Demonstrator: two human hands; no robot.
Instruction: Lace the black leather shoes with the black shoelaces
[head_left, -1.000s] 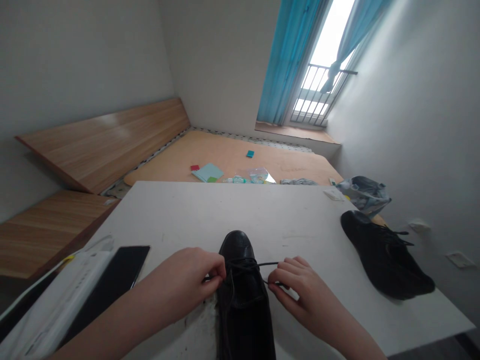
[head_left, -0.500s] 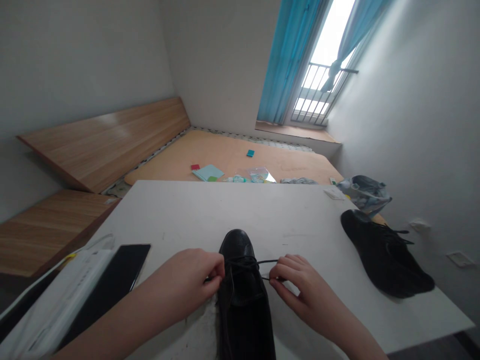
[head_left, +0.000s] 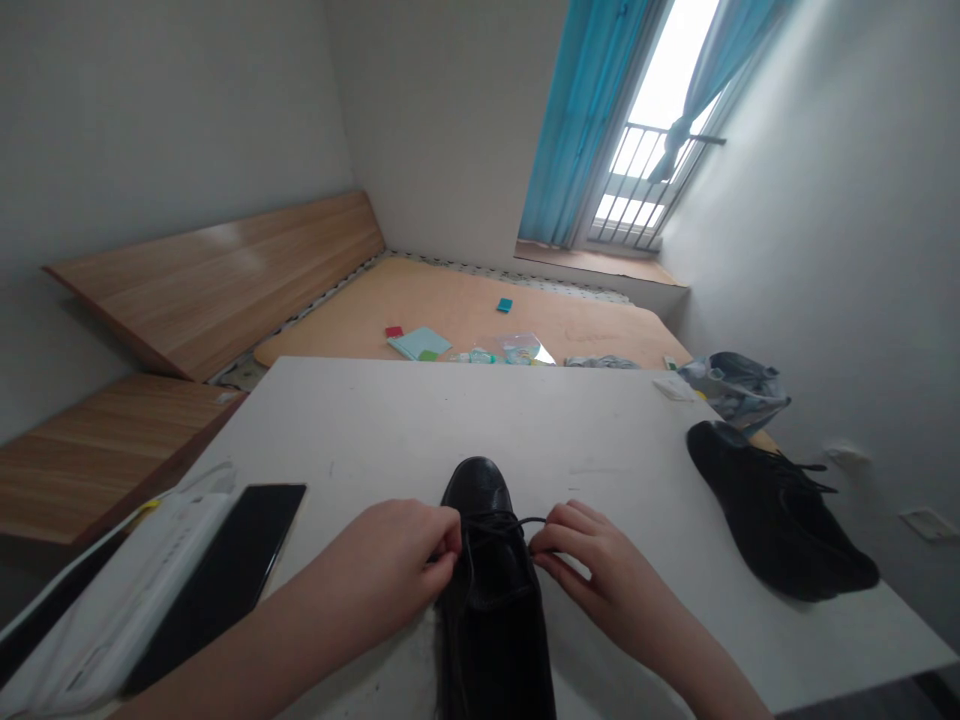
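Observed a black shoe (head_left: 495, 610) at the near middle of the smooth white table (head_left: 420, 410), with its rounded, glossy toe pointing away and with a darker, matte-looking opening towards the camera. Noted the left hand (head_left: 409, 555) at the shoe's left edge, with fingers curled tight beside the lacing; apparently gripping a lace end, though too hidden to confirm. Found the right hand (head_left: 581, 550) just off the shoe's right side, with thumb and fingertips pinching a thin, cord-like black lace (head_left: 531, 519), bowed slightly from the eyelets. Recorded a second shoe (head_left: 780, 515), dull black and laced, near the table's right edge. Logged a flat, dark-glass phone (head_left: 221, 575) on the left, beside a long white plastic item (head_left: 139, 610).
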